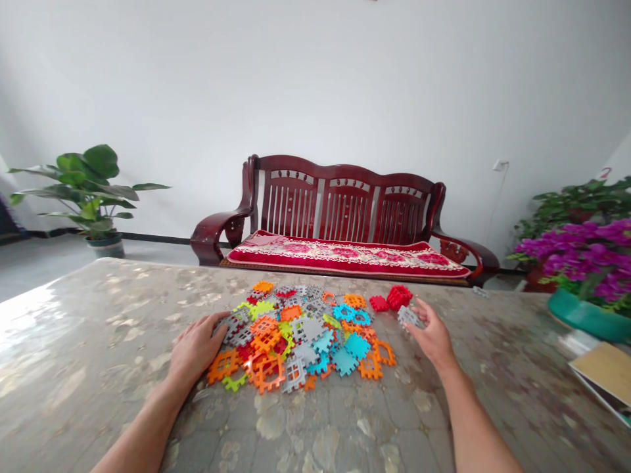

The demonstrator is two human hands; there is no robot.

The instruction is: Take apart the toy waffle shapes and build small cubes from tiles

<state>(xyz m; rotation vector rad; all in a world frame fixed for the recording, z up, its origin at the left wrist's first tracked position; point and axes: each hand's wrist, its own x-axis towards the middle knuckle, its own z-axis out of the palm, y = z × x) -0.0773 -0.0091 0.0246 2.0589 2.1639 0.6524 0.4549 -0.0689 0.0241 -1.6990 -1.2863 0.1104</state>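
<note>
A heap of interlocking plastic tiles (306,330) in orange, grey, blue, green and red covers the middle of the table. My left hand (198,343) rests flat at the heap's left side, its fingertips against some grey tiles (240,325). Right of the heap, my right hand (432,332) pinches a grey interlocking tile (408,316) between thumb and fingers. Just behind that tile sits a rounded red assembly of joined tiles (399,297), with a flat red tile (378,303) beside it.
The table (320,427) has a patterned, glossy cover. At its right stand a teal pot of purple flowers (591,309) and a box-like tan object (604,371). A small grey piece (480,292) lies near the far edge. Beyond is a wooden bench (345,203); a potted plant (98,190) stands left.
</note>
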